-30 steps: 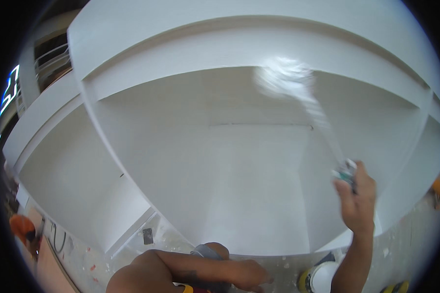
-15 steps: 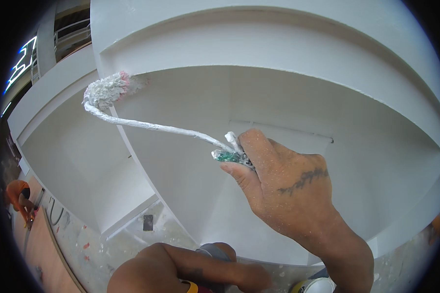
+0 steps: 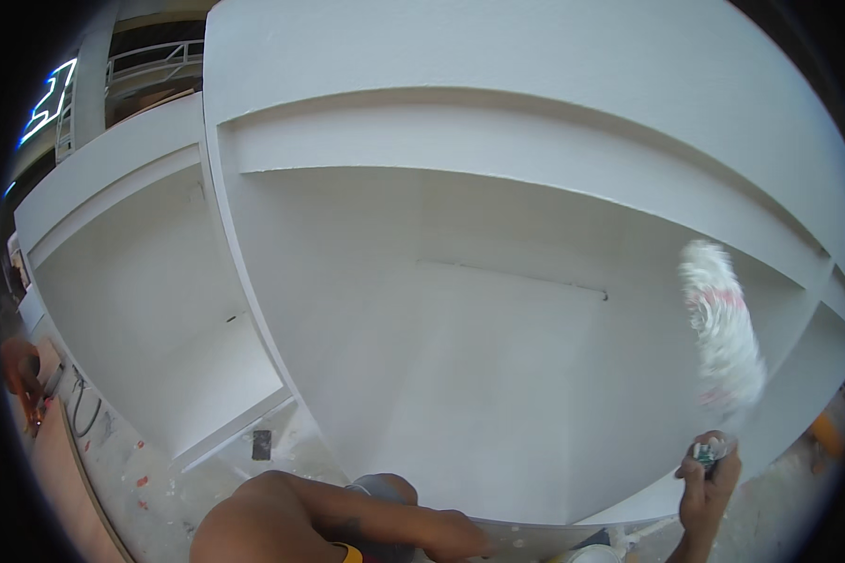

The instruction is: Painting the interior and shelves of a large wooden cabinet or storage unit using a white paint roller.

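My right hand is at the lower right, closed around the green handle of a paint roller. Its fluffy white sleeve, blurred by motion, stands upright above the hand against the right part of a large white recessed wall niche. My left hand lies at the bottom centre, resting on a grey rounded object and on the lower edge of the niche; its fingers are stretched to the right. A yellow band shows at that wrist.
A second white niche opens to the left, past a white dividing rib. A small dark object lies on the paint-spattered floor. Cables and an orange shape sit at the far left.
My right hand swung the roller from the upper left of the niche down to the lower right. The roller sleeve now stands upright. My left hand barely moved.
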Demonstrator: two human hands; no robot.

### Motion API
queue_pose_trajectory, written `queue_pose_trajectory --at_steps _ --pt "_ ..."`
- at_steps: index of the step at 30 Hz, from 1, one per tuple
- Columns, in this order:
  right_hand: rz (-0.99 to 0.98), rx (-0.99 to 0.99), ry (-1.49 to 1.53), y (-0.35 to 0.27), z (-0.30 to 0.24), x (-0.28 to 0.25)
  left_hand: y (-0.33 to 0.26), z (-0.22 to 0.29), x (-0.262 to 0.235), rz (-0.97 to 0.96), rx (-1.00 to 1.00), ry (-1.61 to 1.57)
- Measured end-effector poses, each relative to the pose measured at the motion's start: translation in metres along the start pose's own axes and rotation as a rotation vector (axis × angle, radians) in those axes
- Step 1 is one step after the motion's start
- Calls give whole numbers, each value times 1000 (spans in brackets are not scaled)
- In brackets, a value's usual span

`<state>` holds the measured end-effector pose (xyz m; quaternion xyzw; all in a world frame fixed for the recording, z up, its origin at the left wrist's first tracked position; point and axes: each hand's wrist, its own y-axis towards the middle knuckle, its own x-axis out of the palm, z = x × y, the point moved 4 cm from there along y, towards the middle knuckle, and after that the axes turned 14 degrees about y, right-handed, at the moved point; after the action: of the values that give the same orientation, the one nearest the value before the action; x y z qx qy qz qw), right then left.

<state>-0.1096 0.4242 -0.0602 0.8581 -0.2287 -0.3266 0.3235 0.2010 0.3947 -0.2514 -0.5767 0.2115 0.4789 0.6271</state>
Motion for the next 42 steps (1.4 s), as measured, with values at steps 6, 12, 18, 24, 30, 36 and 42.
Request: queue_pose_trajectory --at_steps 6,12,18,24,30,36,42 --pt "103 -433 -562 19 -54 -76 10 8 -1 147 51 11" --pt "80 -517 -685 66 -93 -59 25 10 12 348 247 -9" --pt "2 -789 -582 110 -202 46 22 8 11 194 122 48" --pt "40 -1002 -512 124 -297 139 12 6 4 295 159 23" --pt "34 -990 -616 123 -256 88 5 14 -9 132 195 -10" --pt "72 -728 -728 119 -125 -68 -17 11 -7 225 179 -9" --pt "77 -497 -905 93 -79 -191 -3 23 -29 31 44 33"
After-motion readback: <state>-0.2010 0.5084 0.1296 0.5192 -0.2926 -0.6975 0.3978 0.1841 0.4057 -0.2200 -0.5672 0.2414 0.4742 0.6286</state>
